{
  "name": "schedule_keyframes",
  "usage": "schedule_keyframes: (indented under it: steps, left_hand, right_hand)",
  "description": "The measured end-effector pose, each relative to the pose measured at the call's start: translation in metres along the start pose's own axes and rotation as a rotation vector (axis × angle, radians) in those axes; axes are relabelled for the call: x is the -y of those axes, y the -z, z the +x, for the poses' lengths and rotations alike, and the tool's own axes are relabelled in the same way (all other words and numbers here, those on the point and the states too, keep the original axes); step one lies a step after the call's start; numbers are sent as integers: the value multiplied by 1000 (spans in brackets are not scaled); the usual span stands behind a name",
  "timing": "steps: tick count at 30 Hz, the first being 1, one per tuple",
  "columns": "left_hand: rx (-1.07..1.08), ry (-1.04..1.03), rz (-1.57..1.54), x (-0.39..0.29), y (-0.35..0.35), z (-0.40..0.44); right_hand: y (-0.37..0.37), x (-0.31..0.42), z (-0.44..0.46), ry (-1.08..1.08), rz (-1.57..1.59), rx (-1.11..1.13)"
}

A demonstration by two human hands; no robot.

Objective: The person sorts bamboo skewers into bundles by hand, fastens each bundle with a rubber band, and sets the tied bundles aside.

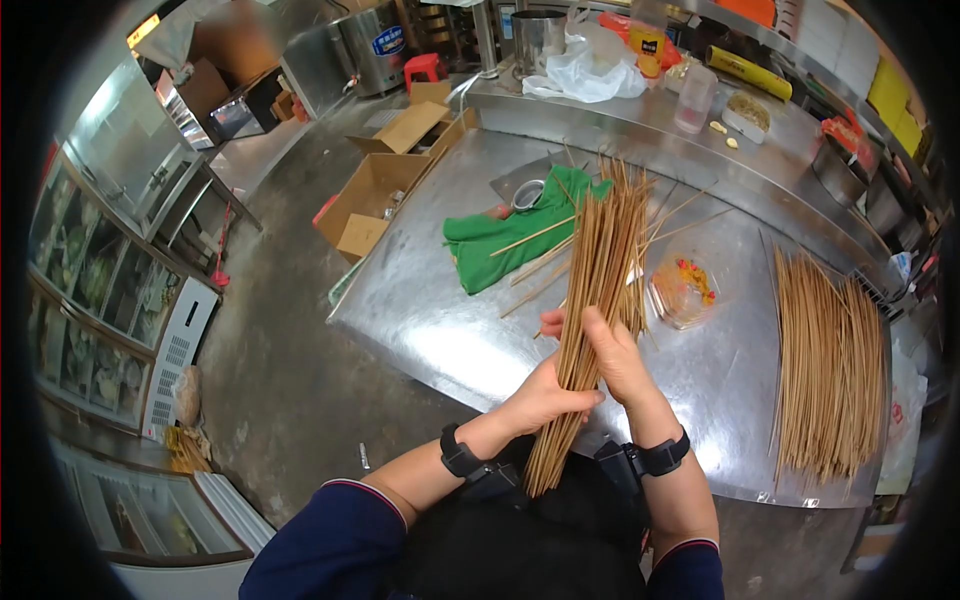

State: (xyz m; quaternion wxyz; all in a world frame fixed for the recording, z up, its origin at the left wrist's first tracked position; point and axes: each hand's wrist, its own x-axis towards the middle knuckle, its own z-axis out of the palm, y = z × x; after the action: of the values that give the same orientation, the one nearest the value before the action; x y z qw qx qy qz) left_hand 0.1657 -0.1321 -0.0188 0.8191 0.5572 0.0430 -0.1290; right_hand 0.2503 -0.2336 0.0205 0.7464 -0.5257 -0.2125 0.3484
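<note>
A thick bundle of thin brown wooden skewers (590,260) slants across the middle of the head view, its lower end near my body. My left hand (548,395) is wrapped round its lower part, thumb across the front. Just above, my right hand (618,355) grips the bundle from the right side. More loose skewers lie on the metal table behind the bundle. To the left is a green cloth (510,235), partly under some skewers. A clear plastic container (683,290) with red and yellow bits stands to the right.
Many skewers (825,370) lie in a wide pile at the right of the steel table (400,310). A raised shelf (610,118) behind holds a white plastic bag (585,70), a bottle (648,45) and a clear cup (694,100). An open cardboard box (375,195) stands left of the table.
</note>
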Motion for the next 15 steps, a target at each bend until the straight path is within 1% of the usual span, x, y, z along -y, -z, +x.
schedule_keyframes:
  steps: [1, 2, 4, 6, 7, 8, 9, 10, 11, 12, 13, 14, 15]
  left_hand:
    - [-38, -69, 68, -8, -6, -3]
    - [-45, -67, 56, -16, -11, -1]
    - [-165, -537, 396, -29, -17, 1]
    - [-179, -507, 422, -69, -24, -11]
    - [-189, -501, 419, -82, -25, -15]
    - [-200, -486, 345, -93, -28, -19]
    - [-212, -470, 269, -96, -29, -21]
    - [-216, -464, 266, -93, -26, -21]
    - [-241, -523, 325, -87, -20, -18]
    - [-264, -582, 384, -81, -12, -15]
    - [-288, -641, 442, -73, -4, -12]
    - [-296, -640, 436, -62, 4, -10]
    - [-290, -531, 446, -48, 13, -8]
  right_hand:
    - [-7, 7, 2, 116, -180, -33]
    - [-13, 16, 3, 228, -359, -63]
    - [-29, 46, 4, 221, -70, -118]
    - [-55, 82, 1, 328, -38, -87]
    - [-66, 95, 1, 425, -62, -56]
    - [-75, 105, 0, 524, -87, -29]
    - [-81, 112, -1, 513, -85, -29]
    - [-85, 117, -2, 670, -184, -7]
    - [-88, 119, -1, 831, -285, 15]
    - [-89, 115, 1, 831, -283, 16]
    - [-89, 108, 5, 749, -204, 22]
    - [-88, 99, 8, 661, -128, 32]
    - [-77, 89, 13, 575, -181, 51]
